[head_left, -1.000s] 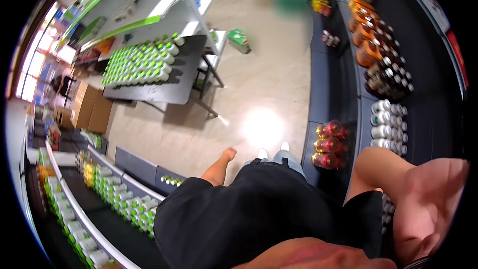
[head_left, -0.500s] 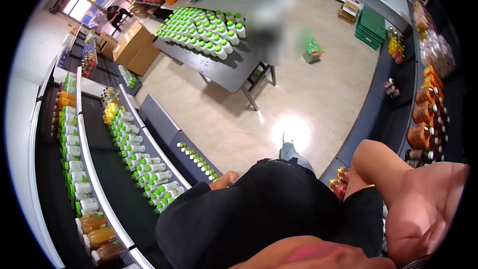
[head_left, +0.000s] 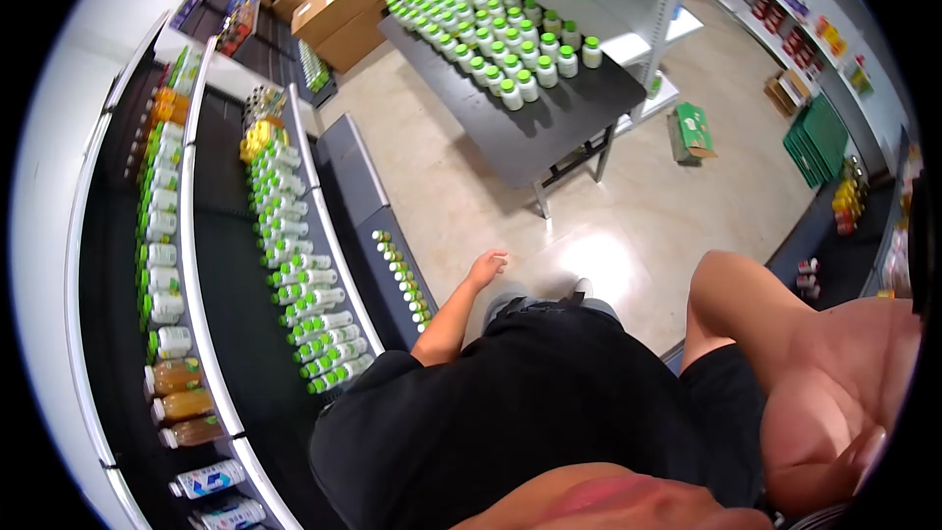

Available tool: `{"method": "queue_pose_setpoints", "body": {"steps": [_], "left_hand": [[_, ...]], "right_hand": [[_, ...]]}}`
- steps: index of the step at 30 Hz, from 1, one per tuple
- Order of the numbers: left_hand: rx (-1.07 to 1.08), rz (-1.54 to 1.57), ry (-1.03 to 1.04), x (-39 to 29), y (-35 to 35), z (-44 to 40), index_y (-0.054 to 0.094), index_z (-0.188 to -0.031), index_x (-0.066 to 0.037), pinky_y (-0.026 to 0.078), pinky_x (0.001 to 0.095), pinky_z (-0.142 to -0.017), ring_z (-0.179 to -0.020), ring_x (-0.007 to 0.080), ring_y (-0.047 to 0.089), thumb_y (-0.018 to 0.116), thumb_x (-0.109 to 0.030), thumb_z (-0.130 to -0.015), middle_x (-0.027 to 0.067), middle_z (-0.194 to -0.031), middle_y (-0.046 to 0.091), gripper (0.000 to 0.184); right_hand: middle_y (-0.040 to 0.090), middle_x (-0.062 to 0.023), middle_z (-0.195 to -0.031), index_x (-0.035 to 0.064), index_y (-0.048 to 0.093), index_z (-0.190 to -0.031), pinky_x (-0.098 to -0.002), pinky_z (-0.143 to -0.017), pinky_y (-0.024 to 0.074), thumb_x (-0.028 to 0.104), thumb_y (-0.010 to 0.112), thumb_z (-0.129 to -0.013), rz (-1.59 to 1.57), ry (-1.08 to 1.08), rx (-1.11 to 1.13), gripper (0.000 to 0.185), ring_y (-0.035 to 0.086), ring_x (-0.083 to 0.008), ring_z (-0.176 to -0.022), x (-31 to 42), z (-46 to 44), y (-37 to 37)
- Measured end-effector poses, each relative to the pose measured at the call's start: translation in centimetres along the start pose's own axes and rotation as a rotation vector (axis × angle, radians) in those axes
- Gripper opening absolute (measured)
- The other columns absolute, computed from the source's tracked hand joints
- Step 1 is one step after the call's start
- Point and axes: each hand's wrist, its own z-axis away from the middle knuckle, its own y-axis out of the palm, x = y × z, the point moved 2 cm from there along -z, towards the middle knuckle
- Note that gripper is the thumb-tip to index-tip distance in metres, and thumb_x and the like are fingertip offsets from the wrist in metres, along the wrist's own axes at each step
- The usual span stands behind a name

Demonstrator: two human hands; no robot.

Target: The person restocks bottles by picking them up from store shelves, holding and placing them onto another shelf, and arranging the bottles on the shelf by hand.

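My left hand [head_left: 488, 267] hangs over the floor in front of my waist, its fingers slightly bent and apart, with nothing in it. Nearest to it are small green-capped bottles [head_left: 400, 275] on the low shelf at left. My right arm is bent and raised close to the camera. The right hand [head_left: 834, 393] is large at the lower right edge; its fingers are mostly cut off, so what it touches is hidden. On the left shelf, white green-capped bottles [head_left: 306, 280] lie in a long row.
Ahead, a dark table [head_left: 520, 142] bears many white green-capped bottles [head_left: 505, 44]. A green carton [head_left: 692, 132] stands on the floor, with green crates [head_left: 816, 140] farther right. Large cardboard boxes [head_left: 340, 20] are behind the table's left. Amber bottles [head_left: 186, 404] sit on the left shelf.
My left hand has swung out from beside my body, up and rightward in view. The view has turned, so table and cartons sit farther right. The blurred patch beside the table is gone.
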Motion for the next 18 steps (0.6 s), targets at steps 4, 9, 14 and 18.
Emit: {"method": "queue_pose_setpoints", "body": {"steps": [4, 9, 14, 18], "left_hand": [[-0.061, 0.118, -0.144, 4.3, -3.8, 1.7, 0.061, -0.120, -0.007, 0.051, 0.0293, -0.068, -0.076, 0.0166, 0.063, 0.055, -0.020, -0.092, 0.0081, -0.095, 0.068, 0.031], [-0.008, -0.060, -0.694, 13.1, -9.7, 9.1, 0.062, -0.110, -0.011, 0.048, 0.0435, -0.066, -0.076, 0.0198, 0.064, 0.057, -0.039, -0.091, 0.0059, -0.096, 0.068, 0.034], [-0.100, 0.055, -0.544, 15.1, -16.2, 12.9, 0.067, -0.112, -0.010, 0.049, 0.0429, -0.067, -0.077, 0.0210, 0.064, 0.060, -0.034, -0.089, 0.0068, -0.097, 0.069, 0.034], [-0.271, -0.102, -0.460, 17.4, -22.8, 12.1, 0.068, -0.109, -0.002, 0.053, 0.0369, -0.068, -0.079, 0.0221, 0.064, 0.063, -0.027, -0.088, 0.0105, -0.094, 0.069, 0.033]], "right_hand": [[0.069, -0.0280, -0.097, -0.0053, 0.069, -0.091, -0.0534, -0.100, 0.0418, 0.010, 0.044, -0.077, -0.090, -0.042, 0.035, 0.032, 0.066, -0.0346, -0.092, -5.5, 0.9, 4.2], [0.068, -0.0234, -0.098, -0.0009, 0.069, -0.090, -0.0513, -0.098, 0.0406, 0.017, 0.047, -0.076, -0.239, 0.003, -0.058, 0.032, 0.064, -0.0318, -0.094, -9.7, 1.8, 16.4], [0.068, -0.0188, -0.098, 0.0035, 0.069, -0.090, -0.0493, -0.097, 0.0393, 0.023, 0.049, -0.074, -0.378, 0.038, -0.108, 0.032, 0.062, -0.0290, -0.095, -12.7, 1.0, 29.4], [0.067, -0.0151, -0.098, 0.0071, 0.069, -0.089, -0.0476, -0.096, 0.0383, 0.028, 0.051, -0.073, -0.446, 0.106, -0.178, 0.032, 0.060, -0.0268, -0.097, -14.1, 1.3, 38.9]]}}
